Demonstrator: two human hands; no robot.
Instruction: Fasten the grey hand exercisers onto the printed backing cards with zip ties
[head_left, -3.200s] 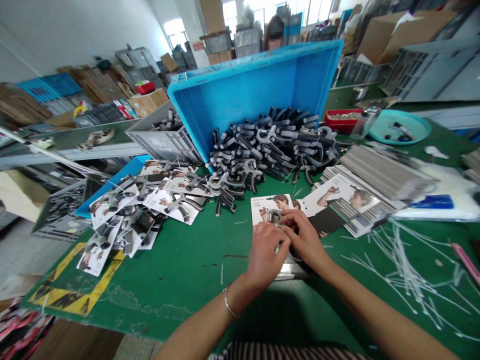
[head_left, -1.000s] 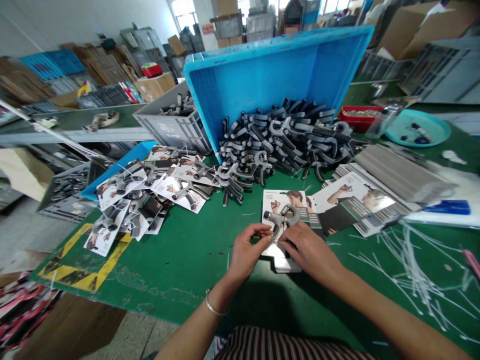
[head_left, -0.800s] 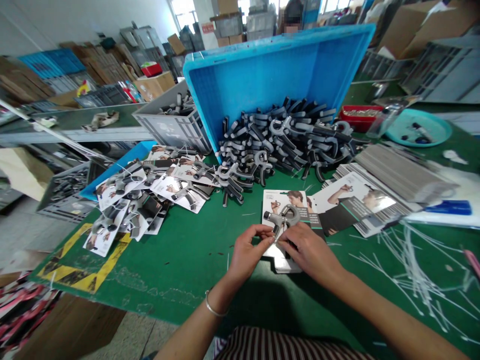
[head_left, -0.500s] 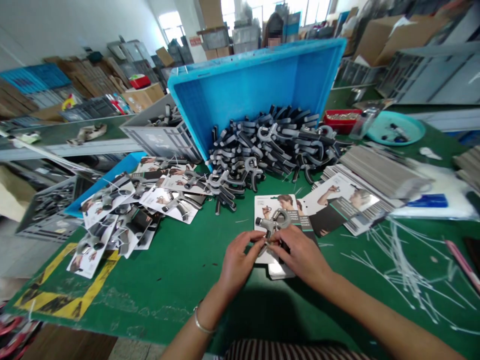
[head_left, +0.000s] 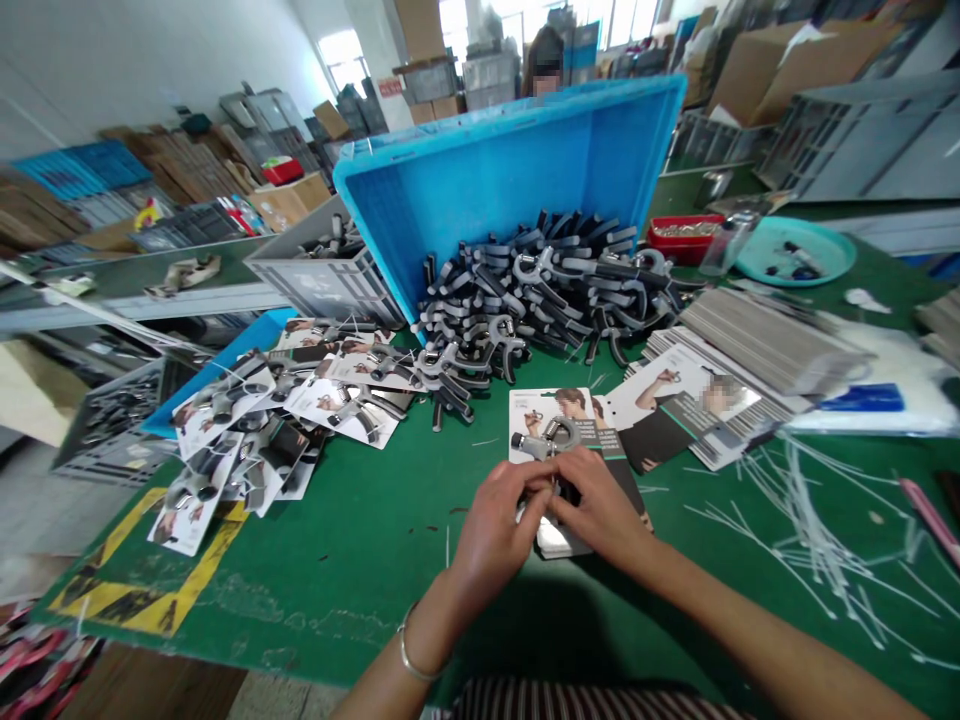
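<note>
My left hand (head_left: 504, 515) and my right hand (head_left: 604, 505) meet over a grey-and-black hand gripper (head_left: 559, 434), the spring exercise kind, which lies on a printed backing card (head_left: 525, 410). The fingers of my left hand are closed in a pinch against the right fingertips; what is between them is hidden. My right hand curls over the tool's handles, covering most of them. Just left of my left hand shows a thin white strand (head_left: 448, 545), like a cable tie. More cards (head_left: 566, 542) stick out below my hands.
Many hand grippers (head_left: 525, 290) spill from a tipped blue crate (head_left: 495, 180). Carded grippers (head_left: 225, 440) are piled at left. On the right are stacked cards (head_left: 765, 350), loose white cable ties (head_left: 810, 540), a red tray (head_left: 682, 240) and a turquoise plate (head_left: 832, 260). Another person stands behind the crate.
My left hand has shifted right and turned over, its fingers now folded in against the right hand. The hands cover more of the hand gripper. A thin white strand now shows beside my left hand.
</note>
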